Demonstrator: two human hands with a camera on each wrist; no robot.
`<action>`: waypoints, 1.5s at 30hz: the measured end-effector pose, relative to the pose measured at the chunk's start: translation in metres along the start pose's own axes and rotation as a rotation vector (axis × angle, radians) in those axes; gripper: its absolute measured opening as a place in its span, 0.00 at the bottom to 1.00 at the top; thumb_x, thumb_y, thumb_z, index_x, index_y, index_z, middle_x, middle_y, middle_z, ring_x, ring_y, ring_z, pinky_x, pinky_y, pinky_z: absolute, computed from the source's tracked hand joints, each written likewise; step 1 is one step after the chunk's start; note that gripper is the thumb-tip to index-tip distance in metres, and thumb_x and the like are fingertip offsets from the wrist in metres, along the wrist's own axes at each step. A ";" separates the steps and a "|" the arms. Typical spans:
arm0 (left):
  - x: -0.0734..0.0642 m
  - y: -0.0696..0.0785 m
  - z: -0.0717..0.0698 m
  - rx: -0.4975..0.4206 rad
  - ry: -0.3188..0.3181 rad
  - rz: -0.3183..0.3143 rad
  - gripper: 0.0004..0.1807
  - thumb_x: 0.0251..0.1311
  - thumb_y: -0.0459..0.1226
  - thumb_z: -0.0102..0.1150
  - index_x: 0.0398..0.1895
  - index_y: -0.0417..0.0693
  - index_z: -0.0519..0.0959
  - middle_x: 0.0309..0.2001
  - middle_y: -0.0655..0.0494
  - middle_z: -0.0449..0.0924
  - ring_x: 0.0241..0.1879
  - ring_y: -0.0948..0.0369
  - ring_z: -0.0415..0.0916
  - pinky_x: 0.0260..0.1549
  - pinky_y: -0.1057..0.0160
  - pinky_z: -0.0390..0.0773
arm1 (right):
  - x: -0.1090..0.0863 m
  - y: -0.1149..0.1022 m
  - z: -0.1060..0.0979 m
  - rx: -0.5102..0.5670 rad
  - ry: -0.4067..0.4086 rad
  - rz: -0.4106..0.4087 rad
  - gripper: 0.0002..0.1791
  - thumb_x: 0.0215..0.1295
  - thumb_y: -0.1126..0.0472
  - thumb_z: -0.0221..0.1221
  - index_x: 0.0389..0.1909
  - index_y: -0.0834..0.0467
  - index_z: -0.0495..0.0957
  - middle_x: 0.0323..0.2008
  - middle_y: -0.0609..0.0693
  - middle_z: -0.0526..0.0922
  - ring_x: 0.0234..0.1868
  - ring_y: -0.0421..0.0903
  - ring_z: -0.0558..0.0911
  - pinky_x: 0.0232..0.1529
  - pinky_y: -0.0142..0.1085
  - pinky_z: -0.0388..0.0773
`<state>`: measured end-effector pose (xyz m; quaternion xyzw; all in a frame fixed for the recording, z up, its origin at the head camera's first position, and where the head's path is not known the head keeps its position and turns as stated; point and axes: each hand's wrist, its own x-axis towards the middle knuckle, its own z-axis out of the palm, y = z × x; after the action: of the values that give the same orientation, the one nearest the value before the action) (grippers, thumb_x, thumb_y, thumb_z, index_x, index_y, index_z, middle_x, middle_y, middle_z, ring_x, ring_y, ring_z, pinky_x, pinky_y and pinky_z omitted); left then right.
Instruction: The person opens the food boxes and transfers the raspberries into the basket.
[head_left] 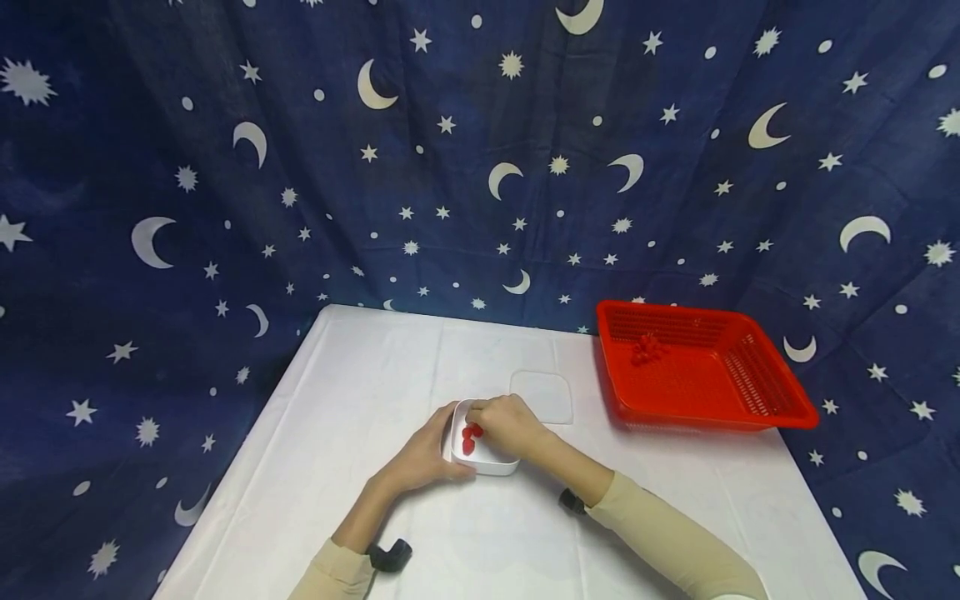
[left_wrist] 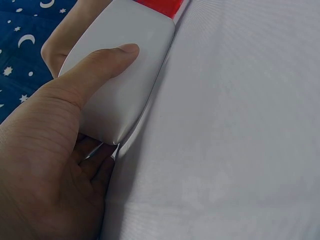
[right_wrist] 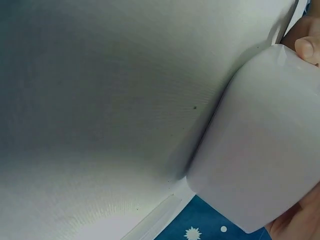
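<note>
A small white square container sits on the table, with a few small red berry-like pieces inside. My left hand grips it from the left. In the left wrist view, the thumb lies along the container's wall, and the other fingers are partly hidden beyond its corner. Over the container's far right side, my right hand reaches in with bent fingers. Its fingertips pinch at one red piece, mostly covered by the hand. The right wrist view shows mainly the container's outer wall.
At the table's back right stands a red plastic basket with a cluster of red pieces inside. A clear square lid lies flat behind the container. White cloth covers the table, and a starry blue curtain hangs behind it.
</note>
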<state>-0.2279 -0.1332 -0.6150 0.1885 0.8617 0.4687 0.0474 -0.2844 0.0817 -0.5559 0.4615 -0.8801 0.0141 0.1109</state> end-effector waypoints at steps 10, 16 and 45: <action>-0.002 0.004 0.001 -0.004 -0.003 0.002 0.68 0.41 0.58 0.84 0.84 0.56 0.53 0.79 0.58 0.60 0.76 0.54 0.63 0.73 0.47 0.66 | -0.003 -0.003 0.000 -0.043 0.047 -0.011 0.09 0.57 0.65 0.72 0.36 0.49 0.87 0.39 0.41 0.89 0.32 0.39 0.86 0.30 0.30 0.84; -0.002 0.005 -0.002 0.002 0.007 0.003 0.68 0.41 0.58 0.84 0.83 0.56 0.53 0.79 0.58 0.61 0.76 0.54 0.62 0.73 0.46 0.66 | -0.005 -0.004 -0.004 -0.003 0.105 0.023 0.12 0.54 0.65 0.74 0.37 0.46 0.90 0.39 0.40 0.90 0.35 0.39 0.85 0.34 0.30 0.85; -0.001 0.004 0.001 0.002 0.001 -0.041 0.75 0.40 0.61 0.83 0.86 0.66 0.40 0.83 0.51 0.52 0.80 0.50 0.55 0.75 0.43 0.62 | -0.010 0.003 -0.014 0.347 0.215 0.027 0.12 0.57 0.64 0.72 0.42 0.53 0.87 0.44 0.44 0.88 0.42 0.40 0.87 0.48 0.36 0.86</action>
<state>-0.2257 -0.1310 -0.6122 0.1707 0.8658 0.4670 0.0562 -0.2789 0.0932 -0.5445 0.4577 -0.8536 0.2162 0.1228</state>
